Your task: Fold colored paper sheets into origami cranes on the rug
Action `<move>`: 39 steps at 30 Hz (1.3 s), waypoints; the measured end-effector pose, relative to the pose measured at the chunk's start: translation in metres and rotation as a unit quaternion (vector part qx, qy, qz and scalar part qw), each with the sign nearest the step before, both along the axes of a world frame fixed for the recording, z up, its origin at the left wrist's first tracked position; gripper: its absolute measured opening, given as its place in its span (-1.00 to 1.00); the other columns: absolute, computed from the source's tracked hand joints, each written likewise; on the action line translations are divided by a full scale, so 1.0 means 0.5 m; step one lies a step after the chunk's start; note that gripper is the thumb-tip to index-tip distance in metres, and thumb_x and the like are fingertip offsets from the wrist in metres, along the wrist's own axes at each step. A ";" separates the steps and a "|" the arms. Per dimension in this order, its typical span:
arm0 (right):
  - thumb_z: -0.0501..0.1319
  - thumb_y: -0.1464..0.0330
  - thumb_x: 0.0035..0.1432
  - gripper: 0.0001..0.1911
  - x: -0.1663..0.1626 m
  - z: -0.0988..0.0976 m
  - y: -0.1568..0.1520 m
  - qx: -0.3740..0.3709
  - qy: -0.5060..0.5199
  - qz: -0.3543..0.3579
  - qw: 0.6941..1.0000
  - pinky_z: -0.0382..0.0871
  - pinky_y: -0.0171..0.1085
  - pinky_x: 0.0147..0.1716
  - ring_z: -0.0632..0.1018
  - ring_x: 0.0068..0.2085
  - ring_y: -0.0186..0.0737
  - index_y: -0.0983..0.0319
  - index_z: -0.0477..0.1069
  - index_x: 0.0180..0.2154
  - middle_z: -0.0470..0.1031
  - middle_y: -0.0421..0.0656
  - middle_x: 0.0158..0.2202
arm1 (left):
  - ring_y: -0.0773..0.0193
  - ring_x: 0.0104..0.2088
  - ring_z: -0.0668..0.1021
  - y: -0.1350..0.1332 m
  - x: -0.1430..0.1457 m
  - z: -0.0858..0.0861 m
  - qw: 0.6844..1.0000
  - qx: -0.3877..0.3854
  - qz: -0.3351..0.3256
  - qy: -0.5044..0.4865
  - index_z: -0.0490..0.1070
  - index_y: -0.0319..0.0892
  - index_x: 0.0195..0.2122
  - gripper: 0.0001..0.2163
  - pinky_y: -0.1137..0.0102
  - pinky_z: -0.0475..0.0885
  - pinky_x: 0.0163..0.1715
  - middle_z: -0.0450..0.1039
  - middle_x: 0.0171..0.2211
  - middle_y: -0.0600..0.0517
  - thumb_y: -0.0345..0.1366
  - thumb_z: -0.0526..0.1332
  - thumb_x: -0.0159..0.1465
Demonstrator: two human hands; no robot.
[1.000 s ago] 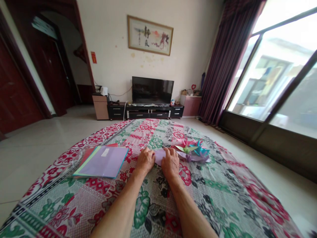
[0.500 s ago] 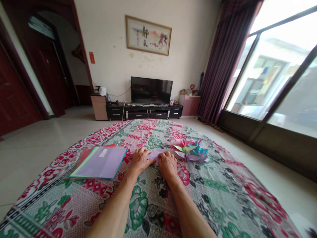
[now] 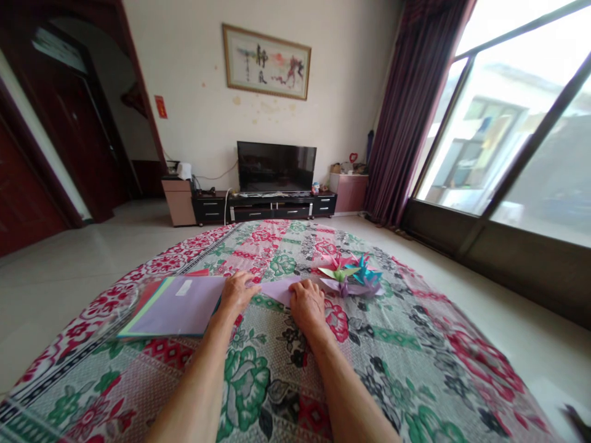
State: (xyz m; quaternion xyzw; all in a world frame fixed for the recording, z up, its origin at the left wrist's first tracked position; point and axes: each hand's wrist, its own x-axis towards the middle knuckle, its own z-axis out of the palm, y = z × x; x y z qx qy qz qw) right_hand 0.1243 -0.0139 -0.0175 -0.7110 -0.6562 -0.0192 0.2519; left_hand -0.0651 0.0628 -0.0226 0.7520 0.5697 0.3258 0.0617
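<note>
A sheet of light purple origami paper [image 3: 277, 289], folded to a pointed shape, lies on the tablecloth between my hands. My right hand [image 3: 308, 306] has its curled fingers pressed on the paper's right end. At the paper's left tip is my left hand [image 3: 237, 293], thumb and fingers closed around the tip, which they partly hide. Left of it lies a stack of coloured paper [image 3: 178, 307], purple on top with green and red edges showing, partly overlapped by my left hand and wrist. Several folded paper cranes [image 3: 341, 274] in green, pink, blue and purple sit right of my right hand.
A flowered cloth [image 3: 258, 394] covers the round table. Beyond it, a television [image 3: 277, 169] stands on a low black cabinet [image 3: 253, 209]. A purple curtain [image 3: 401, 111] and a large window are on the right, and a dark red door [image 3: 69, 135] on the left.
My left hand has slid left, away from my right hand, and more of the purple paper shows between them. My right hand stays on the paper. The view has shifted slightly.
</note>
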 end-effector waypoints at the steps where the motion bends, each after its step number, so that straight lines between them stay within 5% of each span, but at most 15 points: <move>1: 0.02 0.37 0.16 -0.75 0.000 0.000 0.000 0.002 0.003 0.000 1.000 0.07 -0.22 -0.20 0.33 -0.14 -0.15 0.11 0.44 -0.22 0.40 -0.12 -0.16 | 0.17 -0.11 0.49 0.002 -0.002 -0.001 1.000 0.000 -0.005 -0.008 0.51 -0.13 -0.29 -0.79 0.35 0.32 -0.05 0.49 -0.17 -0.04 -0.28 0.26 0.01; 12: 0.03 0.38 0.14 -0.76 0.000 0.004 -0.002 0.008 0.011 -0.001 1.000 0.07 -0.21 -0.20 0.34 -0.15 -0.14 0.12 0.45 -0.23 0.41 -0.12 -0.18 | 0.14 -0.13 0.50 -0.016 0.041 0.002 0.996 0.069 0.062 0.001 0.48 -0.23 -0.17 -0.65 0.33 0.32 -0.05 0.51 -0.20 -0.13 -0.53 0.00 0.10; 14: 0.03 0.38 0.14 -0.75 0.000 0.003 -0.002 0.009 0.009 0.002 1.000 0.08 -0.22 -0.20 0.34 -0.15 -0.13 0.12 0.44 -0.22 0.41 -0.11 -0.18 | 0.16 -0.10 0.47 -0.026 0.062 0.005 0.996 0.090 0.024 0.007 0.45 -0.23 -0.12 -0.66 0.33 0.29 -0.02 0.48 -0.14 -0.13 -0.49 -0.01 0.15; 18: 0.01 0.40 0.14 -0.71 -0.002 0.000 -0.003 0.019 0.011 -0.009 1.000 0.10 -0.22 -0.18 0.34 -0.12 -0.13 0.14 0.41 -0.15 0.39 -0.09 -0.13 | 0.12 -0.11 0.46 -0.048 0.098 0.011 0.995 0.050 -0.027 0.078 0.44 -0.23 -0.11 -0.72 0.30 0.29 -0.04 0.47 -0.16 -0.13 -0.29 0.06 0.22; 25: 0.03 0.44 0.08 -0.62 -0.015 0.011 -0.004 0.001 0.027 -0.051 0.998 0.12 -0.22 -0.16 0.36 -0.07 -0.08 0.22 0.32 -0.03 0.39 -0.02 -0.07 | 0.12 -0.16 0.45 -0.058 0.102 0.028 0.989 -0.006 0.027 0.145 0.46 -0.13 -0.12 -0.71 0.31 0.29 -0.11 0.46 -0.23 -0.09 -0.17 0.12 0.19; 39: 0.04 0.44 0.05 -0.60 -0.013 0.024 -0.001 -0.012 0.061 -0.053 0.997 0.16 -0.21 -0.18 0.40 -0.11 -0.08 0.20 0.34 -0.03 0.43 -0.03 -0.13 | 0.22 -0.27 0.50 -0.062 0.093 0.066 0.991 -0.080 0.004 0.111 0.49 -0.13 -0.37 -0.83 0.42 0.29 -0.29 0.52 -0.34 -0.05 -0.29 0.11 0.17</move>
